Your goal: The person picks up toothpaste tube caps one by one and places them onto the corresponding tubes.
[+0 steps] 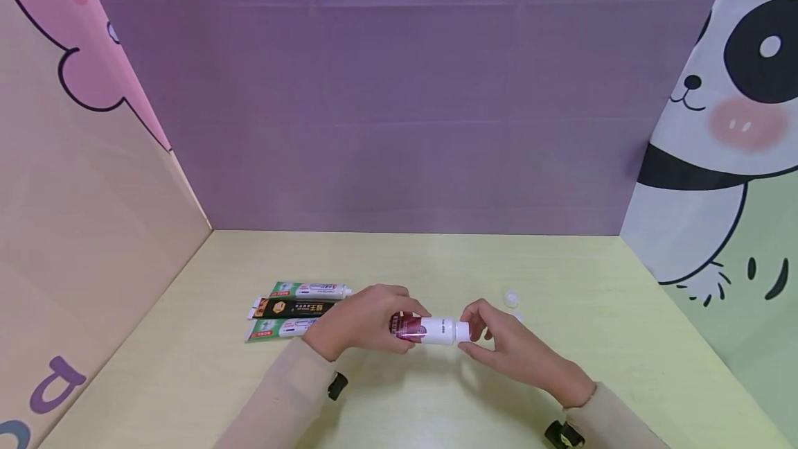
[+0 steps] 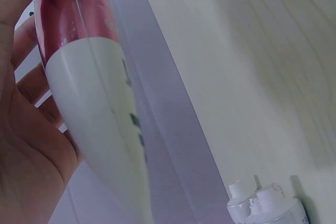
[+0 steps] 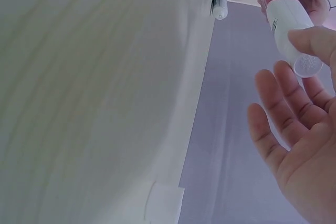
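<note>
A toothpaste tube point(image 1: 436, 330), dark red at one end and white at the other, lies level above the table with its white cap point(image 1: 462, 331) pointing right. My left hand point(image 1: 374, 319) grips the red part between thumb and fingers; the left wrist view shows the tube point(image 2: 100, 93) beside the palm. At the other end, thumb and forefinger of my right hand point(image 1: 520, 346) pinch the cap. In the right wrist view the cap point(image 3: 307, 65) shows its round end, and the remaining fingers are spread loosely.
Left of my hands three tubes lie side by side: a green and white tube point(image 1: 312, 290), a black tube point(image 1: 293, 308) and another green and white tube point(image 1: 280, 328). Small round white pieces point(image 1: 511, 298) lie behind my right hand. A purple wall point(image 1: 399, 123) borders the table's back.
</note>
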A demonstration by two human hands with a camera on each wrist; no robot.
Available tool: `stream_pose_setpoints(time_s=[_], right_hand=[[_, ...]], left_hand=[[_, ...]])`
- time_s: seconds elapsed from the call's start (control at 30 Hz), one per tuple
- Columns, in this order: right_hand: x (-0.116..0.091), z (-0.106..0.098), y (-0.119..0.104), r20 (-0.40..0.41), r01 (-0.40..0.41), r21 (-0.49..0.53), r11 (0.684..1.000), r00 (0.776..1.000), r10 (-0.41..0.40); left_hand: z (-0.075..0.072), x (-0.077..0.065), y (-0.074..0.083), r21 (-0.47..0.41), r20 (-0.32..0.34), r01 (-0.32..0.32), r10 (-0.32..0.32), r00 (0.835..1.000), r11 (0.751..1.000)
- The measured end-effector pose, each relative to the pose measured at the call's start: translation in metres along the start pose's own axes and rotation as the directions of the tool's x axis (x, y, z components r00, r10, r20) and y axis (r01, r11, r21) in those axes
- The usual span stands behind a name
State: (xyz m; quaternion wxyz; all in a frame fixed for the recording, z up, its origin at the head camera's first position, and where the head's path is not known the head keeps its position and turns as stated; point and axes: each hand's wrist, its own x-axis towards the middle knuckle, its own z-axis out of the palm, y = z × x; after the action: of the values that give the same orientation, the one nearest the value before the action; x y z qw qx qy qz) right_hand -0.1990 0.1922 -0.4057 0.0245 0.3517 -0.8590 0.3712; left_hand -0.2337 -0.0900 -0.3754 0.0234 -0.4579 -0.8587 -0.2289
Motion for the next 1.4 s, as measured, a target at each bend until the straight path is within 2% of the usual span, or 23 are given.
stream_pose_setpoints(time_s=[0.2,0.57,0.83,0.97,1.3,1.4], right_hand=[[-0.0014,-0.0003,0.0021,0.012,-0.008,-0.013,1.0,1.0,0.008],[0.0001,-0.0003,0.0009,0.046,-0.071,-0.044,0.996,0.996,0.073],[0.0025,0.0023,0.0012,0.031,-0.126,-0.139,0.982,0.991,0.131],[0.0024,0.003,0.0012,0.03,-0.149,-0.146,0.978,0.987,0.155],[0.0007,0.0014,0.001,0.033,-0.131,-0.133,0.982,0.99,0.137],[0.0016,-0.0005,0.0007,0.024,-0.115,-0.1,0.988,0.993,0.117]], left_hand=[[0.0006,0.0004,-0.0014,-0.007,0.007,0.003,-0.003,1.0,1.0],[-0.0013,-0.0005,-0.0017,0.019,0.002,0.001,-0.001,1.0,1.0],[-0.0019,-0.0001,-0.0008,0.028,0.004,-0.005,0.005,1.0,1.0],[-0.0014,0.0001,-0.0009,0.028,0.003,-0.008,0.008,1.0,1.0],[-0.002,-0.0007,-0.0011,0.01,0.003,-0.007,0.007,1.0,1.0],[-0.0026,-0.0008,-0.0012,0.002,0.002,-0.002,0.002,1.0,1.0]])
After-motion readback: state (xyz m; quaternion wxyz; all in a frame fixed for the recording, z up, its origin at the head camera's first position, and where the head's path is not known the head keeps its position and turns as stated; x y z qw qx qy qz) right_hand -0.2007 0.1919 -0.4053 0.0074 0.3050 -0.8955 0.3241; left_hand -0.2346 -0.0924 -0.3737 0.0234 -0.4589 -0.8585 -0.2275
